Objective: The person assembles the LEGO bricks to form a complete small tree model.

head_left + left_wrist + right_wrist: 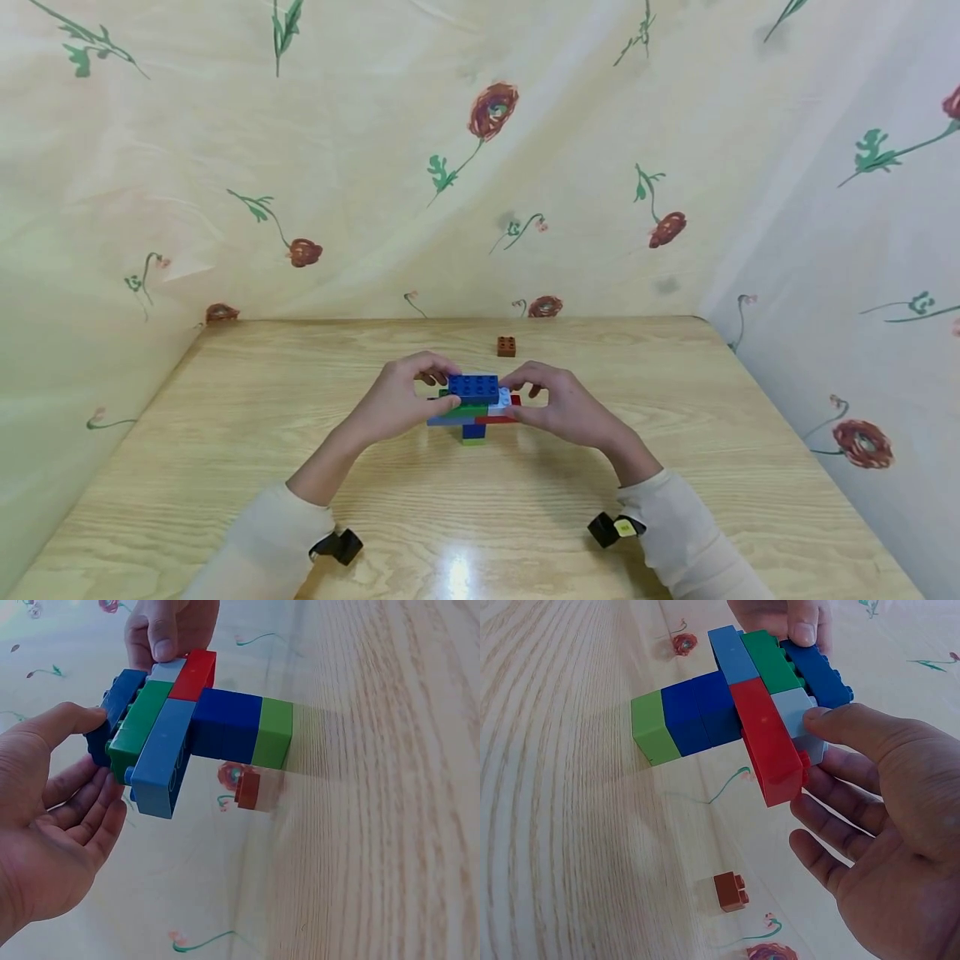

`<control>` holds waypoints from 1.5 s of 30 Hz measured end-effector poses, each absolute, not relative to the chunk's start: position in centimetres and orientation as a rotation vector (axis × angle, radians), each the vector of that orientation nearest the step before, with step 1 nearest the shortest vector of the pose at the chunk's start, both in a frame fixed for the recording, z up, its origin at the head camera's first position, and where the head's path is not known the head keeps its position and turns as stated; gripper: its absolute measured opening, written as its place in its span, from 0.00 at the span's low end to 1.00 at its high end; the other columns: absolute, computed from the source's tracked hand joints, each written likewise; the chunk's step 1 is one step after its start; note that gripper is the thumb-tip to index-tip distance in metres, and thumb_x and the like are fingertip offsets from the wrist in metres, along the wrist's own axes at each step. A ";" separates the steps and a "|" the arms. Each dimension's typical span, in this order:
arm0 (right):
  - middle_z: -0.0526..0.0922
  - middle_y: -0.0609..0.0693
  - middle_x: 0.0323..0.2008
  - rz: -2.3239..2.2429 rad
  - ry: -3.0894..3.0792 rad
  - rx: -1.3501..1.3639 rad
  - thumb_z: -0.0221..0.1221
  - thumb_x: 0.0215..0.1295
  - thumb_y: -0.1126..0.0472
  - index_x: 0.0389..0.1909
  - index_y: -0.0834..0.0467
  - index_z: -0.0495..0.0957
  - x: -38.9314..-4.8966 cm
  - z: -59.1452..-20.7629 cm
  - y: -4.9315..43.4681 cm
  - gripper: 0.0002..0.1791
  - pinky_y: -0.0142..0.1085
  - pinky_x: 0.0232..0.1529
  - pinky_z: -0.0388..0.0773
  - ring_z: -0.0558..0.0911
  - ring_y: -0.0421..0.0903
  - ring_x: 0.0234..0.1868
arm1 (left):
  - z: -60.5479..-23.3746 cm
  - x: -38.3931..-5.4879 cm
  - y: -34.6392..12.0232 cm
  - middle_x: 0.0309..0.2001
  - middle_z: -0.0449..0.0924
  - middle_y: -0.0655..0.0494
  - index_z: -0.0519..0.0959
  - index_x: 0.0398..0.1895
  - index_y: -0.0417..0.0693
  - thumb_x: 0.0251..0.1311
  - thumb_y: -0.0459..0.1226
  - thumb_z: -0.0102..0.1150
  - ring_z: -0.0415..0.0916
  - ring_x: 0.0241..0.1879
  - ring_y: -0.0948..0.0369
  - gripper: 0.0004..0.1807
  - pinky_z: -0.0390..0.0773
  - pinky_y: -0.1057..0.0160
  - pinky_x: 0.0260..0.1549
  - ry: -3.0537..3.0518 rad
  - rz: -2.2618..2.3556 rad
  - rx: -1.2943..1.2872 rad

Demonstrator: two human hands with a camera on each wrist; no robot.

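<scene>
A T-shaped stack of toy building bricks stands on the table. At its foot is a lime green brick (274, 733), with dark blue bricks (225, 724) above. A light blue brick (159, 759) and a red brick (766, 746) lie side by side over these, carrying a green brick (769, 661) and a pale grey brick (789, 703). My left hand (401, 398) pinches the long blue brick (473, 387) on top; green studs show in a gap beneath it. From the right, my right hand (566, 408) pinches the pale grey brick between thumb and fingers.
A small brown brick (506, 346) sits behind the stack, near the back of the wooden table (285, 367). Flowered cloth (360, 167) hangs behind the table and along its sides. Each wrist wears a black strapped camera (347, 547).
</scene>
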State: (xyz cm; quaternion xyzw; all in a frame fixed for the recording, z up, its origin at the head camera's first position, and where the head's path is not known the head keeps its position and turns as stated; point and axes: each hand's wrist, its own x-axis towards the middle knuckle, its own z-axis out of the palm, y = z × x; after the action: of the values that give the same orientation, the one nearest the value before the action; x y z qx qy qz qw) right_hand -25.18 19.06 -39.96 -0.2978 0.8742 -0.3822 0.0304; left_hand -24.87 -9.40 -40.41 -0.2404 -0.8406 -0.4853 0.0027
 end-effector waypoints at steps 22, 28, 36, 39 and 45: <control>0.86 0.48 0.53 -1.189 2.720 -0.976 0.70 0.65 0.60 0.57 0.54 0.83 -25.1 -39.7 19.1 0.19 0.49 0.54 0.82 0.82 0.48 0.51 | -40.5 -24.7 -9.2 0.50 0.85 0.56 0.83 0.53 0.51 0.60 0.38 0.74 0.79 0.48 0.56 0.18 0.81 0.44 0.54 -2.635 -1.484 -0.807; 0.86 0.46 0.53 -1.228 2.744 -1.004 0.68 0.68 0.58 0.57 0.52 0.83 -25.2 -39.2 18.8 0.17 0.38 0.53 0.81 0.83 0.48 0.52 | -40.5 -24.7 -9.2 0.50 0.84 0.56 0.83 0.53 0.51 0.60 0.39 0.74 0.79 0.48 0.56 0.18 0.81 0.43 0.55 -2.644 -1.488 -0.798; 0.86 0.48 0.53 -1.279 2.727 -1.002 0.67 0.69 0.57 0.56 0.53 0.83 -25.2 -39.1 18.3 0.16 0.54 0.54 0.81 0.83 0.54 0.51 | -40.4 -24.6 -9.3 0.49 0.85 0.56 0.83 0.53 0.51 0.60 0.38 0.73 0.79 0.48 0.57 0.18 0.80 0.42 0.55 -2.637 -1.476 -0.798; 0.86 0.48 0.53 -1.285 2.728 -0.996 0.67 0.69 0.58 0.55 0.53 0.83 -25.2 -39.2 18.2 0.15 0.55 0.54 0.80 0.83 0.56 0.51 | -40.4 -24.7 -9.3 0.49 0.85 0.56 0.83 0.53 0.51 0.61 0.39 0.73 0.79 0.48 0.57 0.18 0.80 0.41 0.55 -2.642 -1.483 -0.808; 0.86 0.48 0.52 -1.290 2.726 -1.012 0.67 0.69 0.58 0.54 0.53 0.83 -25.2 -39.2 18.2 0.14 0.55 0.54 0.80 0.83 0.53 0.50 | -40.1 -24.7 -9.6 0.50 0.84 0.59 0.83 0.55 0.55 0.63 0.40 0.72 0.79 0.49 0.58 0.17 0.78 0.40 0.57 -2.687 -1.508 -0.822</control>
State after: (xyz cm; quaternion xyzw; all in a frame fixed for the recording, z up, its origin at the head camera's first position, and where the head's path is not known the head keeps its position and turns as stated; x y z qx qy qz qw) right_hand -25.17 18.21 -39.22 -0.3181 0.8567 -0.4056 -0.0196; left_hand -24.74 -9.64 -40.10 -0.2576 -0.8424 -0.4726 -0.0238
